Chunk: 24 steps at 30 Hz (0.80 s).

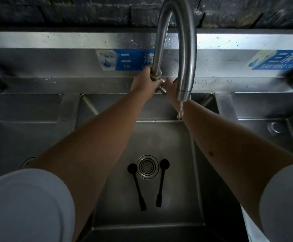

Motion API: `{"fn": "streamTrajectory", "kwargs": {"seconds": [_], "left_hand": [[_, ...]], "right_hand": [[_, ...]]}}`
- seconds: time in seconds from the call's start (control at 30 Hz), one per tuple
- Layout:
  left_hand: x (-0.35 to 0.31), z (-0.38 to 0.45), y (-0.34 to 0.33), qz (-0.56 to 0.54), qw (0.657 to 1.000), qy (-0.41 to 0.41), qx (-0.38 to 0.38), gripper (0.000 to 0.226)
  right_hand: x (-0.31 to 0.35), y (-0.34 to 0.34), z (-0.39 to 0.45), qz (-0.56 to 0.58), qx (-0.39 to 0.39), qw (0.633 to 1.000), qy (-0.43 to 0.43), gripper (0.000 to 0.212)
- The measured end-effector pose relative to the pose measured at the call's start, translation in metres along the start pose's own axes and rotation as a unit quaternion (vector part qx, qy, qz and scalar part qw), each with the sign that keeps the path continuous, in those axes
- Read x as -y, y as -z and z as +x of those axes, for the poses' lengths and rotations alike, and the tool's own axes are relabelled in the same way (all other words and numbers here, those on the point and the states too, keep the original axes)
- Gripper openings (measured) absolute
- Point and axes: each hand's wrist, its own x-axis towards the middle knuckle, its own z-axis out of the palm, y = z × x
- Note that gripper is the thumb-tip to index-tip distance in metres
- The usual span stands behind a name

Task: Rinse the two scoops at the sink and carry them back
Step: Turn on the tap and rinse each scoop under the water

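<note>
Steel sink basin (177, 172) holds two black long-handled scoops (137, 186) flanking the drain (water trickling); left hand (145, 82) grasps the curved steel faucet's (186, 58) base, right hand (172, 89) grasps its valve.

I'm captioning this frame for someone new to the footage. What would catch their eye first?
The tall curved steel faucet at top centre, with both hands at its base: the left hand grips the neck, the right hand is at the valve, and a thin stream falls from the spout. Below, two black scoops lie on the sink floor, flanking the round drain.
</note>
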Motion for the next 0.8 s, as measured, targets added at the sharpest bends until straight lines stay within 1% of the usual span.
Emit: {"fn": "streamTrajectory", "kwargs": {"seconds": [0.07, 0.13, 0.2, 0.27, 0.33, 0.37, 0.4, 0.47, 0.5, 0.57, 0.63, 0.73, 0.77, 0.8], "left_hand": [[0.002, -0.007, 0.003, 0.013, 1.0, 0.011, 0.011, 0.05], [0.006, -0.016, 0.003, 0.039, 0.999, 0.024, 0.017, 0.048], [0.013, -0.032, 0.002, 0.06, 0.998, 0.024, 0.005, 0.047], [0.022, -0.054, -0.001, 0.074, 0.997, 0.027, 0.011, 0.055], [0.035, -0.08, -0.005, 0.073, 0.996, 0.036, 0.041, 0.059], [0.044, -0.094, -0.008, 0.066, 0.995, 0.042, 0.054, 0.057], [0.052, -0.108, -0.012, 0.053, 0.995, 0.052, 0.064, 0.054], [0.067, -0.139, -0.02, 0.002, 0.992, 0.082, 0.096, 0.049], [0.075, -0.154, -0.026, -0.028, 0.988, 0.102, 0.112, 0.049], [0.089, -0.184, -0.036, -0.067, 0.977, 0.148, 0.135, 0.055], [0.105, -0.209, -0.045, -0.048, 0.971, 0.176, 0.154, 0.054], [0.127, -0.24, -0.057, -0.006, 0.964, 0.18, 0.196, 0.035], [0.134, -0.248, -0.06, 0.01, 0.962, 0.176, 0.211, 0.037], [0.142, -0.255, -0.065, 0.023, 0.958, 0.179, 0.223, 0.046]], "right_hand": [[-0.001, 0.002, -0.013, 0.012, 0.024, 0.999, -0.022, 0.025], [-0.007, 0.008, -0.034, 0.007, 0.016, 0.999, -0.044, 0.021], [-0.012, 0.017, -0.065, -0.002, 0.012, 0.999, -0.045, 0.022], [-0.019, 0.023, -0.096, -0.017, 0.039, 0.999, -0.028, 0.028], [-0.026, 0.025, -0.124, -0.023, 0.084, 0.996, -0.028, 0.031], [-0.031, 0.025, -0.138, -0.003, 0.108, 0.994, -0.032, 0.031], [-0.037, 0.024, -0.152, 0.041, 0.131, 0.989, -0.051, 0.028], [-0.05, 0.024, -0.181, 0.103, 0.161, 0.977, -0.091, 0.021], [-0.059, 0.024, -0.194, 0.096, 0.17, 0.976, -0.096, 0.018], [-0.078, 0.021, -0.218, 0.053, 0.183, 0.977, -0.095, 0.021], [-0.099, 0.02, -0.241, 0.06, 0.186, 0.972, -0.128, 0.02], [-0.133, 0.015, -0.266, 0.02, 0.205, 0.968, -0.144, 0.017], [-0.145, 0.012, -0.271, 0.01, 0.212, 0.966, -0.15, 0.019], [-0.158, 0.009, -0.276, 0.011, 0.214, 0.963, -0.163, 0.019]]}}
